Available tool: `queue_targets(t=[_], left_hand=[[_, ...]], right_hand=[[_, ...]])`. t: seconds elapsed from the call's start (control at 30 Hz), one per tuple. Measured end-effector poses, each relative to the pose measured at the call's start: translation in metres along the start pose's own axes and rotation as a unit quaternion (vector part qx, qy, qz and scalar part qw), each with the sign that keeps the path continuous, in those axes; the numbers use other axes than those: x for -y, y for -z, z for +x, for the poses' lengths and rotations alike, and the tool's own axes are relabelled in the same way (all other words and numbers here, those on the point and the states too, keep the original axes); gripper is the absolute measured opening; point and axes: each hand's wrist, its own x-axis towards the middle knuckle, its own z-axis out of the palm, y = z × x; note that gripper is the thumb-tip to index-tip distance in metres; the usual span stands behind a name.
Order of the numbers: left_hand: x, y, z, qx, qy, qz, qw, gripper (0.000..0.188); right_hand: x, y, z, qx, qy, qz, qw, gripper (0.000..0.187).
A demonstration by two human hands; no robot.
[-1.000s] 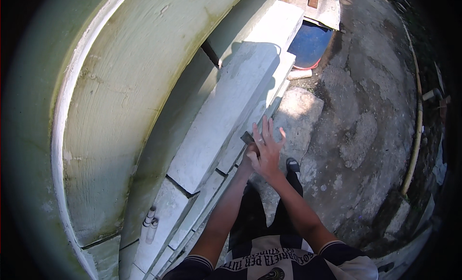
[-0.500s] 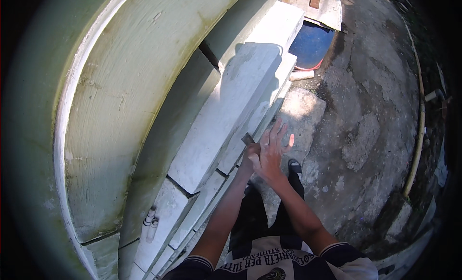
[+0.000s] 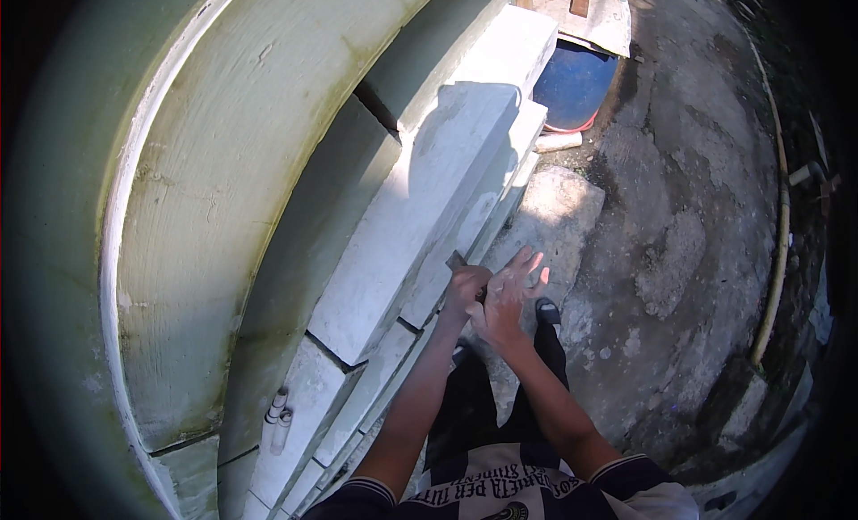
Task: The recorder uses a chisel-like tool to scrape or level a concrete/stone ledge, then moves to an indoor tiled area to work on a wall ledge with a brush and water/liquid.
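Observation:
My left hand [image 3: 467, 288] is closed around a small flat grey blade-like tool [image 3: 456, 260]. One end of it pokes out past my fingers, beside the side of a pale stepped ledge [image 3: 407, 225]. Most of the tool is hidden in the grip, so its exact kind does not show. Right up against the left hand is my right hand [image 3: 509, 297], its fingers stretched out and partly bent, with whitish dust on them. I see nothing held in the right hand.
Two short pale rolls or tubes [image 3: 278, 422] lie on the lower ledge. A greenish wall [image 3: 206, 189] rises at the left. A blue barrel [image 3: 575, 87], partly covered by a board [image 3: 603, 20], stands ahead. Rough concrete ground [image 3: 666, 252] runs along the right, bordered by a long pole [image 3: 783, 216].
My right hand has dipped slightly and its fingers have bent more. The left hand still grips the grey tool in nearly the same place.

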Motion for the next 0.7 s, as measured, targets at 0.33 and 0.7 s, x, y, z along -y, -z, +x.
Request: queue_targets(t=[0.33, 0.7], left_hand=[[-0.012, -0.002, 0.0, 0.088, -0.057, 0.037, 0.994, 0.019], [-0.012, 0.001, -0.003, 0.109, -0.076, 0.051, 0.99, 0.022]], right_hand=[[-0.005, 0.01, -0.019, -0.097, 0.004, 0.009, 0.995, 0.086], [0.003, 0.089, -0.016, -0.352, 0.024, 0.126, 0.927, 0.075]])
